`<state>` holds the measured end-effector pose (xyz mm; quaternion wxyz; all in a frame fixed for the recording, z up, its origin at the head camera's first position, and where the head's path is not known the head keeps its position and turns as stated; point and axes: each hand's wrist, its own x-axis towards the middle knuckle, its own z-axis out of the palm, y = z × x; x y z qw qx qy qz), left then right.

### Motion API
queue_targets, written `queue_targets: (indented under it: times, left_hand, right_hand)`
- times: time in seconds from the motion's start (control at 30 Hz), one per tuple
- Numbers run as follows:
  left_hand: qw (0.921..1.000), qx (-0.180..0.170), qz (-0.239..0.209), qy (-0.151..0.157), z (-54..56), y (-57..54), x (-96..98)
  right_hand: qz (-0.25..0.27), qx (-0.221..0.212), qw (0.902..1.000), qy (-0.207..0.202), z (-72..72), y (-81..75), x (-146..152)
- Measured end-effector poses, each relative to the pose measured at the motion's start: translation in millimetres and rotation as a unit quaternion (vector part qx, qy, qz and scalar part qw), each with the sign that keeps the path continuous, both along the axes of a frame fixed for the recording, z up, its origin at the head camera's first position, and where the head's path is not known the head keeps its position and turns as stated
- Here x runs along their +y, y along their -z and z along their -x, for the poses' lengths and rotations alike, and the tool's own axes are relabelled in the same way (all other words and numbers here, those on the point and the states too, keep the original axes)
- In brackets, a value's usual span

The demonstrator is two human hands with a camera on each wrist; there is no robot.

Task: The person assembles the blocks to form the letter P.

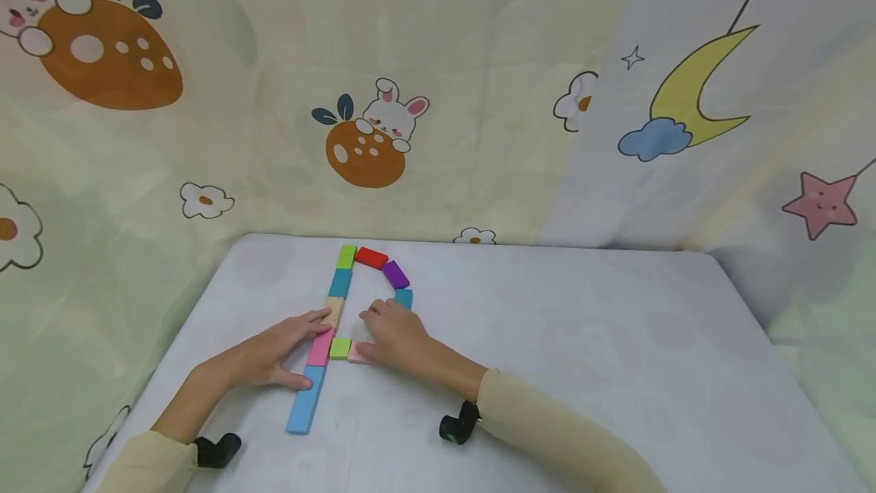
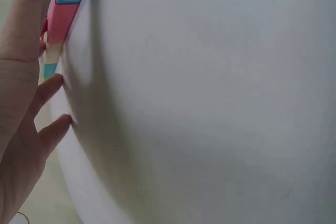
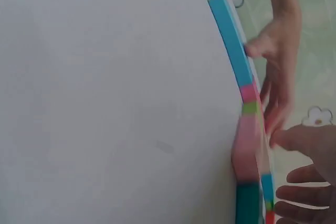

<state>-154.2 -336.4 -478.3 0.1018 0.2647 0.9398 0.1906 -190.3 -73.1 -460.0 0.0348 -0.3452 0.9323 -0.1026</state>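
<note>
Coloured blocks lie end to end on the white table. A slanting row runs from a long blue block through a pink block, a beige block and a teal block to a green block. My left hand rests along this row, fingertips at the pink and beige blocks, thumb at the blue one. My right hand reaches over a curve of blocks, its thumb touching a light pink block beside a small green block; its fingers extend loosely.
The curve's upper part has a red block, a purple block and another teal block, partly covered by my right hand. Behind the table hangs a patterned cloth. Black cameras sit at both wrists.
</note>
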Motion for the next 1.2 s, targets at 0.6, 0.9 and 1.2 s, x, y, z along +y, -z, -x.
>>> queue_targets:
  times: [0.6,0.9,1.2]
  left_hand:
    - [0.9946,0.010,0.103,0.000,0.5,-21.2,5.8]
    - [0.9943,0.066,0.082,-0.016,5.3,-25.5,7.7]
    - [0.9585,0.201,0.013,-0.202,19.9,-35.3,32.1]
  right_hand:
    - [-0.016,0.032,0.9973,0.064,9.8,22.1,52]
    - [-0.002,-0.016,0.9971,0.075,12.2,17.7,58]
    - [-0.015,0.008,0.9920,0.125,36.7,0.9,93]
